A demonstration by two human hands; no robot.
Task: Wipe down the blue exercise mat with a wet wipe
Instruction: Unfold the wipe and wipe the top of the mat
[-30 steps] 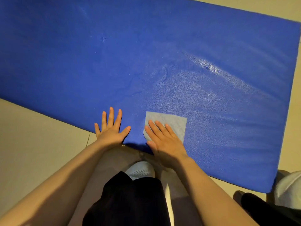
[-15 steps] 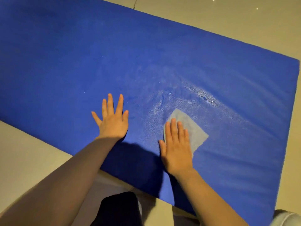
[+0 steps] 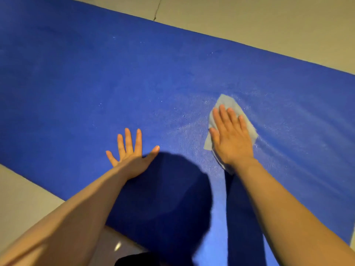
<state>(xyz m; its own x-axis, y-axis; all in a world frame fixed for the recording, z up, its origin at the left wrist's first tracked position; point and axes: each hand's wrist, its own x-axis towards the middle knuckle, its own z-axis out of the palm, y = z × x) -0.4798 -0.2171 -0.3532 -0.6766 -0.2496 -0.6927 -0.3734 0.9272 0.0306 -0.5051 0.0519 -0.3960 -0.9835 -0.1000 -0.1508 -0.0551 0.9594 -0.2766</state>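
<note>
The blue exercise mat [image 3: 96, 77] lies flat on the floor and fills most of the view. A pale wet wipe [image 3: 226, 103] lies spread on its middle right part. My right hand [image 3: 231, 136] presses flat on the wipe with straight fingers, covering most of it. My left hand [image 3: 130, 154] rests flat on the bare mat to the left, fingers spread. A damp sheen shows on the mat around and to the right of the wipe.
Beige floor [image 3: 249, 20] runs beyond the mat's far edge, with a crack near the top. More floor [image 3: 23, 198] shows at the lower left. My head's shadow falls on the mat between my arms. Dark clothing [image 3: 134, 261] shows at the bottom edge.
My right hand has slid the wipe away from the near edge toward the mat's middle and to the right. My left hand moved forward on the mat too.
</note>
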